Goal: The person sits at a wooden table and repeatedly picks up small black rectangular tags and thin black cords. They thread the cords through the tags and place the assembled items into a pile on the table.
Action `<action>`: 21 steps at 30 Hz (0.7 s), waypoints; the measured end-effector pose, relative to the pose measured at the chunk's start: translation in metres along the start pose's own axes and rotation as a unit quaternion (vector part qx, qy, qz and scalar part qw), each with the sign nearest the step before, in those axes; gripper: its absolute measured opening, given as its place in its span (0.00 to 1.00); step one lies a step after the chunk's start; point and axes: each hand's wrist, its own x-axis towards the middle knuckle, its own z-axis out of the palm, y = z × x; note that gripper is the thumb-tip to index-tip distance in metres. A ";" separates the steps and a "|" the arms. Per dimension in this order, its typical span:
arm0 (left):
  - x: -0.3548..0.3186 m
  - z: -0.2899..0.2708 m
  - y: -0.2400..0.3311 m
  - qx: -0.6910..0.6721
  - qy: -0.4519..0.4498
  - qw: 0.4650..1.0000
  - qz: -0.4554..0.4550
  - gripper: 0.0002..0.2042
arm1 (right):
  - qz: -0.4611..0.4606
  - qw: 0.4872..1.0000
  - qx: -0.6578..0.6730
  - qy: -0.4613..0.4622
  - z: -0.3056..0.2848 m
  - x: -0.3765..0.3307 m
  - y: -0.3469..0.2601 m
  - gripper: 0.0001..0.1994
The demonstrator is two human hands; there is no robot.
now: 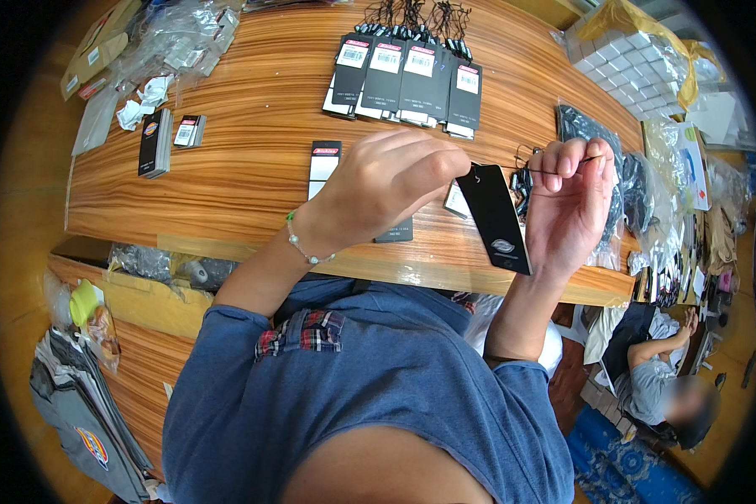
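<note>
A black hang tag (pixel 494 220) with a small pale logo dangles between my hands on a thin dark cord. My left hand (pixel 395 172) pinches the cord at the tag's top end. To the right, my right hand (pixel 569 189) is closed on the cord (pixel 592 160) and draws it sideways, palm turned up. Beneath my left hand lie a black and white tag (pixel 325 161) and part of another dark tag (pixel 399 231), both partly covered. Beyond my hands, several strung black tags (pixel 420 76) with white stickers are fanned out, their cords (pixel 416 18) bunched at the far end.
Small stacks of tags (pixel 154 144) and labels (pixel 190 132) stand at left, near clear plastic bags (pixel 172 42). Dark cords (pixel 522 185) and a bagged black bundle (pixel 585 126) lie at right. Small white boxes (pixel 626 63) are packed far right. Another person (pixel 655 378) is at lower right.
</note>
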 end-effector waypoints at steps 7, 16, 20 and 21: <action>0.005 0.001 0.001 -0.102 -0.040 0.988 -0.105 0.06 | 0.059 0.988 0.118 -0.083 0.008 0.000 0.012 0.07; 0.008 -0.001 -0.002 -0.136 -0.054 0.979 -0.141 0.08 | 0.216 0.952 0.188 -0.112 0.015 0.006 0.004 0.06; 0.005 0.007 -0.005 -0.072 -0.025 0.993 -0.092 0.11 | 0.248 0.927 0.279 -0.046 0.020 0.008 0.007 0.05; 0.004 0.009 -0.007 -0.050 -0.022 0.996 -0.077 0.13 | 0.237 0.925 0.297 -0.014 0.024 0.008 0.009 0.05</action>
